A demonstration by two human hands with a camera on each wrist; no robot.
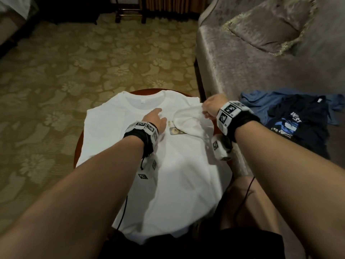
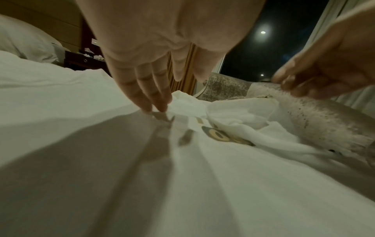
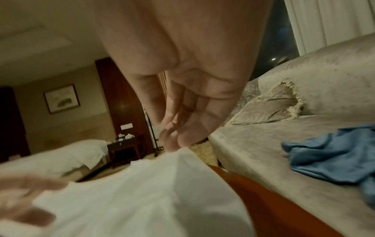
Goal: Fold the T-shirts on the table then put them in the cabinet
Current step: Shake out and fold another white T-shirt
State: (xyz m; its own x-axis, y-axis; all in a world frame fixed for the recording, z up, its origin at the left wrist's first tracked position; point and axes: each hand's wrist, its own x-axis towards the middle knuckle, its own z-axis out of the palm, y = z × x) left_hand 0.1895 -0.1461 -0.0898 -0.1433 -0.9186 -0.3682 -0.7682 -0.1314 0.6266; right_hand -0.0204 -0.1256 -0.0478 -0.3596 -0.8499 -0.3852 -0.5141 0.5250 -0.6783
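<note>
A white T-shirt lies spread face up on a small round wooden table, collar at the far side. My left hand rests flat on its chest, straight fingers pressing the cloth beside the printed picture. My right hand pinches the right sleeve and lifts it over the chest; the pinch on the white cloth shows in the right wrist view. A dark printed T-shirt and a blue T-shirt lie crumpled on the sofa.
A grey velvet sofa with a fringed cushion stands at the right, close to the table's edge. Patterned carpet covers the floor at left and beyond. A bed and a dark nightstand stand farther off.
</note>
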